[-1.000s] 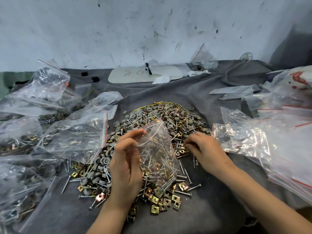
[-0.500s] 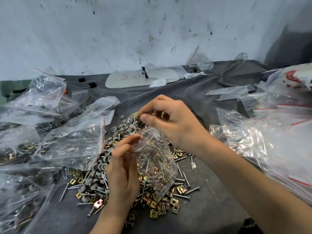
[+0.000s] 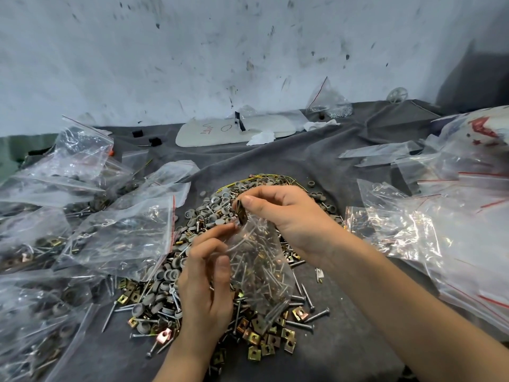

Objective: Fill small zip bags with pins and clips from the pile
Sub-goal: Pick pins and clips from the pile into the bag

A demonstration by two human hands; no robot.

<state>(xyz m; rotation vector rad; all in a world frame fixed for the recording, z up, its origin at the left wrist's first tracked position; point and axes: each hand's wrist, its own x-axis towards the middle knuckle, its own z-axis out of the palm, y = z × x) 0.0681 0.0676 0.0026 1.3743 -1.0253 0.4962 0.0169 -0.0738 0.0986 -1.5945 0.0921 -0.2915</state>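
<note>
My right hand (image 3: 289,216) pinches a brass clip (image 3: 241,213) at the 11 o'clock edge of the small zip bag (image 3: 259,268), which stands on the pile (image 3: 162,296). My left hand (image 3: 203,293) pinches the bag's mouth open. I'd spread that mouth wide and release the clip only once it's past the rim.

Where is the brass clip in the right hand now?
Head view, centre: the brass clip is pinched by the right hand at the mouth of the small zip bag, which the left hand holds over the pile.
</note>
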